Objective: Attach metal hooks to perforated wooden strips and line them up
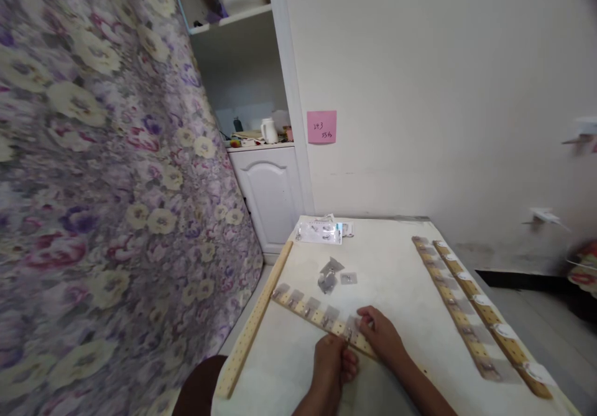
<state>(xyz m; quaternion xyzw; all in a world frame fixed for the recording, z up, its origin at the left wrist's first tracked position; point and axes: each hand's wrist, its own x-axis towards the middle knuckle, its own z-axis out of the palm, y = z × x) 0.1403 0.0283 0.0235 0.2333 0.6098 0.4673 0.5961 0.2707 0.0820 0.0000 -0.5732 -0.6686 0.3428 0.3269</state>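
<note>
A pale wooden strip with holes (317,316) lies slantwise across the white table, several small clear cards with metal pieces fixed along it. My left hand (329,363) is closed at its near edge, fingers curled; what they pinch is hidden. Thumb and fingers of my right hand (382,335) close on the edge of a clear card (353,324) at the strip's right part. Beyond the strip is a small pile of loose clear cards with metal pieces (329,276). A single card (348,278) lies beside that pile.
A bare perforated wooden strip (254,323) runs along the table's left edge. Two strips bearing cards, an inner one (450,301) and an outer one (489,316), line the right side. Flat packages (319,231) lie at the back, near the wall. A floral curtain (116,186) hangs left.
</note>
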